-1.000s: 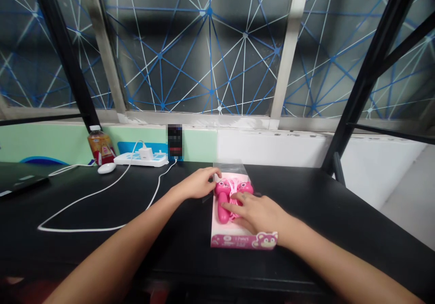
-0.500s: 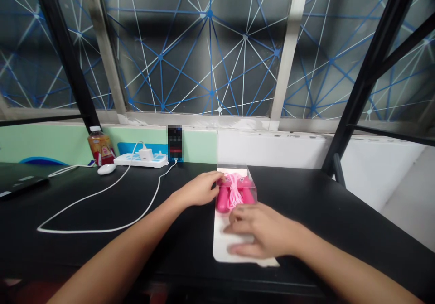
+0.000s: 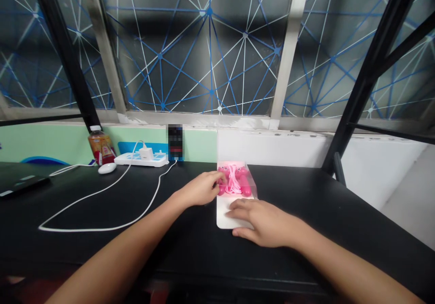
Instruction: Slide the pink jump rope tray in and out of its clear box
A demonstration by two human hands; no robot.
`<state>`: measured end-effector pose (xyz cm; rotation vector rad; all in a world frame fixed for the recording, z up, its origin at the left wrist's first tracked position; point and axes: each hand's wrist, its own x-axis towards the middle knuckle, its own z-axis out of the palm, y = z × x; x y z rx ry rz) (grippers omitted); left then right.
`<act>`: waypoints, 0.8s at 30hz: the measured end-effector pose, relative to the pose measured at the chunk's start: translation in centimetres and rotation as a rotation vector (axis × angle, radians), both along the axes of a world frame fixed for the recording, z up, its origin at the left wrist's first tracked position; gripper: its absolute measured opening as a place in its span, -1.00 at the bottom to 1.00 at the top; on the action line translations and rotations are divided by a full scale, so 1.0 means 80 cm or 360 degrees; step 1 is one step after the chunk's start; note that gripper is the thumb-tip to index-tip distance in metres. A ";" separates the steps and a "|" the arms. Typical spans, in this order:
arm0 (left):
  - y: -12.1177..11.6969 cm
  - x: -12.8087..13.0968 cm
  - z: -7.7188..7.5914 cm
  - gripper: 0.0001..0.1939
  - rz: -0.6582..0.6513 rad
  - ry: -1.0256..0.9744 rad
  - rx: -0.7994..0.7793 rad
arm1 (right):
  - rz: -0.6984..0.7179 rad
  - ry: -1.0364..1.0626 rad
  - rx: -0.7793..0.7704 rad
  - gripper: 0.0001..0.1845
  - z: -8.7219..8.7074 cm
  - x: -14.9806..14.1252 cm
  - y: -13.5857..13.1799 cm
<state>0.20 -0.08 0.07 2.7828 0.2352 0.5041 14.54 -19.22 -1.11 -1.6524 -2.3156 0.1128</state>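
Note:
A pink jump rope with thick pink handles lies on a white card, its cord bundled between the handles. Around its far part is a clear plastic box. My left hand is at the box's left side, fingers curled over the edge and thumb beside it. Flat and low, my right hand rests over the card's near right part. Its fingers are apart, the fingertips on the white surface and the thumb by the near edge. The palm hides the card's near right corner.
On the black table, a white cable loops at the left. Behind it stand a white power strip, a phone leaning on the wall, a white mouse and a drink bottle. A black laptop sits far left.
The white card and jump rope have slid away from me, towards the wall. My right hand has moved slightly forward with the card. My left hand has stayed nearly in place.

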 end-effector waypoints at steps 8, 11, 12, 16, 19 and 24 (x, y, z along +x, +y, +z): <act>0.012 -0.004 0.007 -0.78 -0.0073 0.0070 -0.0210 | -0.0346 0.0098 0.0425 -0.61 0.000 0.040 0.009; 0.006 -0.008 0.014 -0.72 -0.0065 0.0127 -0.0260 | -0.0521 0.0146 0.0386 -0.44 -0.015 0.054 0.018; 0.004 -0.009 0.014 -0.73 -0.0073 0.0142 -0.0236 | -0.0563 0.0153 0.0365 -0.41 -0.019 0.056 0.021; 0.002 -0.010 0.008 -0.50 -0.0077 0.0120 -0.0075 | -0.0712 0.0181 0.0419 -0.48 -0.023 0.058 0.024; 0.008 -0.007 0.001 -0.64 -0.0018 0.0065 0.0004 | -0.0737 0.0175 0.0432 -0.51 -0.017 0.062 0.023; 0.013 -0.005 -0.002 -0.67 0.0081 0.0065 0.0091 | -0.0728 0.0349 0.0201 -0.66 -0.016 0.073 0.027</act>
